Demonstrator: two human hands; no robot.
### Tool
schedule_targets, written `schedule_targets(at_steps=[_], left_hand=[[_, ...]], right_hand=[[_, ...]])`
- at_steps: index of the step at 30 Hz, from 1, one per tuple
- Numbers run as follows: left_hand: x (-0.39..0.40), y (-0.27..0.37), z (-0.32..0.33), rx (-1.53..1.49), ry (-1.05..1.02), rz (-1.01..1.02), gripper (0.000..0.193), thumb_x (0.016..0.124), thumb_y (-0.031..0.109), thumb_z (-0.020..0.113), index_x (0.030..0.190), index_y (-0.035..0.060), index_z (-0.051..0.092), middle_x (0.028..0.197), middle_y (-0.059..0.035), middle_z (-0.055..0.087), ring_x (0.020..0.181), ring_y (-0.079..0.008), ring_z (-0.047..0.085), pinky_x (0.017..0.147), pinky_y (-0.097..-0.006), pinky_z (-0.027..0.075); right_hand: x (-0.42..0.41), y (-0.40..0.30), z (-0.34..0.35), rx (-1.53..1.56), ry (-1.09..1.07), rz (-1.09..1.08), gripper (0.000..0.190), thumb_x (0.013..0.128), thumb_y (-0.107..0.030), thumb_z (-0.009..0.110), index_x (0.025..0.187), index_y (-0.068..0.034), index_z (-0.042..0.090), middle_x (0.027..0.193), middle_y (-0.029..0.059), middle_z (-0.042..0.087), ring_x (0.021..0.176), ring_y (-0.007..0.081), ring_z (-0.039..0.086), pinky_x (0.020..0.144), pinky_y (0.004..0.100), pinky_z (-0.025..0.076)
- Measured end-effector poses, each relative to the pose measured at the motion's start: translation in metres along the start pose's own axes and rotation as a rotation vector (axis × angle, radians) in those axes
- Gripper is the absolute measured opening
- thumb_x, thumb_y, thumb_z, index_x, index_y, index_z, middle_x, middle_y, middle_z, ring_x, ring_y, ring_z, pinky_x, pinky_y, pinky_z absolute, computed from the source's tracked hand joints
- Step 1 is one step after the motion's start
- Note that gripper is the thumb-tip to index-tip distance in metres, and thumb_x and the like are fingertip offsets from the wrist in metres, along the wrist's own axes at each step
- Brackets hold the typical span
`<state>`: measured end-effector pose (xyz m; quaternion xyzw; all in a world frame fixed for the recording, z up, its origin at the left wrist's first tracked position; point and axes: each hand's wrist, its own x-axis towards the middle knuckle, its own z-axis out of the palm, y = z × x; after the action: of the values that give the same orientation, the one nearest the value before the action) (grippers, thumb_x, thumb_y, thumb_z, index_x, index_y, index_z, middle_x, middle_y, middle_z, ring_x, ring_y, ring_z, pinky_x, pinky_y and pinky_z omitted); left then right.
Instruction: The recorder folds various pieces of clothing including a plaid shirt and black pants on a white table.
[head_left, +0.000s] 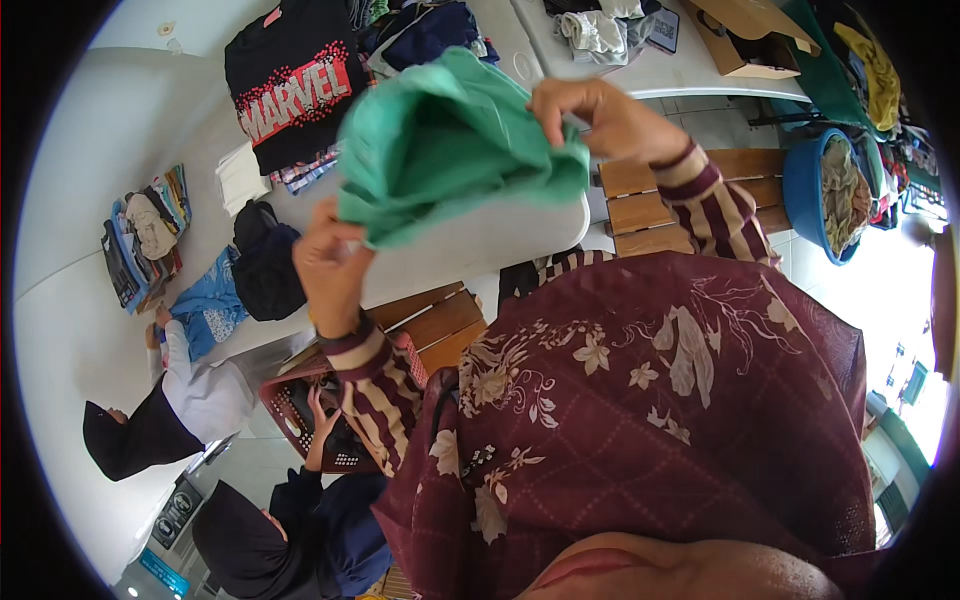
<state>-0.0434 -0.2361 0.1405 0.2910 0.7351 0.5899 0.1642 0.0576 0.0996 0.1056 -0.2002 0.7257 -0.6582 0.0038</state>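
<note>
Between my two hands a green cloth garment (465, 150) is stretched out above the white table (480, 244), with a dark opening in its middle. Its lower left edge is pinched in my left hand (334, 266). At the upper right, my right hand (600, 116) grips the other end. The cloth looks slightly blurred. Behind it lies a black T-shirt (292, 82) with a printed red and white front, on top of checked cloth (307, 171). What kind of garment the green one is, I cannot tell.
Left along the table are white cloth (241, 176), dark clothes (266, 262) and a folded stack (146, 232). One person (202, 397) handles blue cloth (206, 300); another (300, 532) reaches into a red-brown basket (289, 412). Right stand a wooden bench (645, 214) and a blue tub (799, 195) of laundry.
</note>
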Motion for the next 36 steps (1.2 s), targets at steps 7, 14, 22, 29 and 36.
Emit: schedule_targets(at_steps=[7,14,22,29,36], left_hand=[[-0.091,-0.157,0.092,0.637,-0.22,0.042,0.011,0.061,0.0,0.064,0.069,0.0083,0.064,0.086,-0.0088,0.062,0.087,-0.0254,0.056,0.076,-0.0362,0.044],[-0.102,-0.185,0.152,0.608,0.101,-0.404,0.032,0.072,0.023,0.069,0.094,0.0042,0.054,0.09,-0.0097,0.057,0.079,-0.0244,0.059,0.067,-0.0352,0.047],[-0.109,-0.178,0.167,0.967,-0.07,-0.152,0.045,0.063,0.028,0.075,0.098,0.0086,0.053,0.093,-0.0082,0.053,0.084,-0.0267,0.056,0.068,-0.0392,0.044],[-0.117,-0.207,0.135,0.555,-0.155,-0.307,0.025,0.067,0.007,0.069,0.089,0.0068,0.057,0.081,-0.0079,0.056,0.068,-0.0223,0.057,0.062,-0.0345,0.046],[-0.125,-0.201,0.125,0.453,0.16,-0.231,0.016,0.072,0.002,0.064,0.085,0.0019,0.054,0.078,-0.0063,0.055,0.058,-0.014,0.052,0.054,-0.0277,0.043]], right_hand=[[-0.129,0.147,0.072,-0.356,0.013,0.314,0.017,0.066,0.007,0.053,0.072,-0.007,0.059,0.077,0.0048,0.056,0.086,0.0227,0.052,0.083,0.0344,0.041],[-0.125,0.195,0.084,-0.302,0.23,0.652,0.018,0.073,-0.016,0.061,0.086,-0.005,0.056,0.076,0.0101,0.06,0.073,0.0283,0.059,0.066,0.0383,0.046],[-0.117,0.181,0.105,-0.706,0.201,0.459,0.059,0.063,-0.032,0.075,0.111,-0.01,0.049,0.107,0.0133,0.051,0.089,0.0327,0.056,0.077,0.0404,0.047],[-0.146,0.192,0.105,-0.812,0.009,0.264,0.041,0.067,-0.02,0.071,0.105,-0.018,0.057,0.109,0.0087,0.048,0.1,0.0288,0.052,0.084,0.0373,0.045],[-0.145,0.189,0.103,-0.553,0.192,0.274,0.019,0.072,-0.009,0.062,0.09,-0.01,0.059,0.091,0.0072,0.053,0.089,0.0275,0.055,0.076,0.0383,0.047]])
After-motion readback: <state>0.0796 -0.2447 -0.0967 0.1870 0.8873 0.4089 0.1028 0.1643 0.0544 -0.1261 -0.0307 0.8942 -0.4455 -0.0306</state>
